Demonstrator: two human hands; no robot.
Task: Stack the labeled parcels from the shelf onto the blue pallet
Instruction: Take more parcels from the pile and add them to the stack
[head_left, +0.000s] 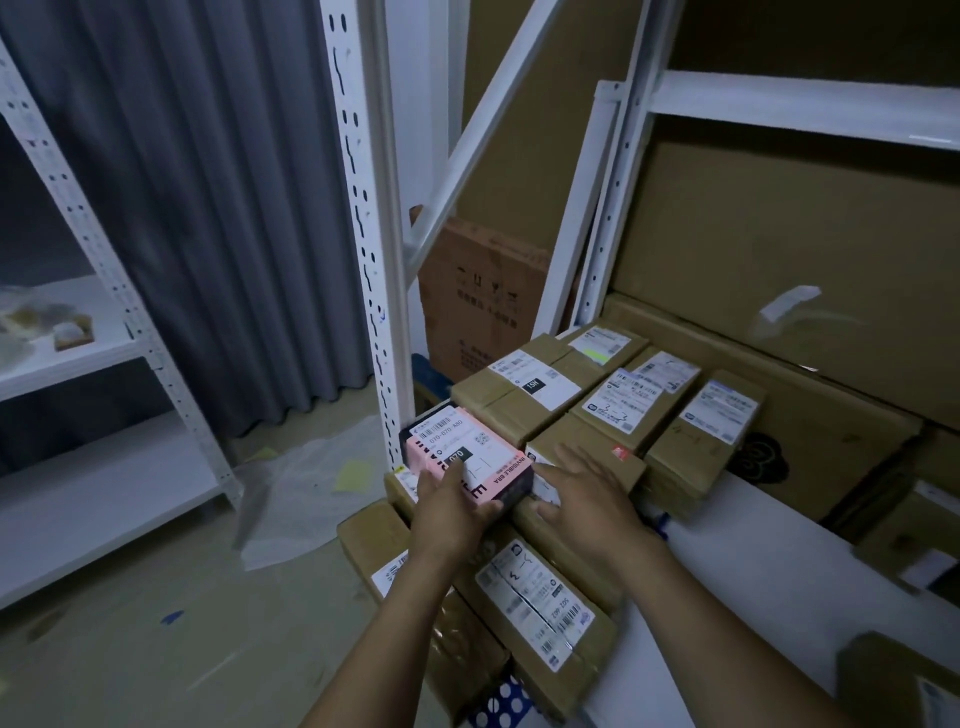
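our left hand (454, 514) grips the pink parcel (467, 460), our right hand (589, 501) rests flat, fingers straight, on the brown parcel (587, 431) beside it

Stockroom: white racking (363, 218), labelled parcels (550, 387)

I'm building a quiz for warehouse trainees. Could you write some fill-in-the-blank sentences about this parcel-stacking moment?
1. The left hand grips a ___ box.
2. The right hand lies open on a ___ parcel.
3. The slotted rack upright behind the stack is painted ___.
Missing words: pink; brown; white.
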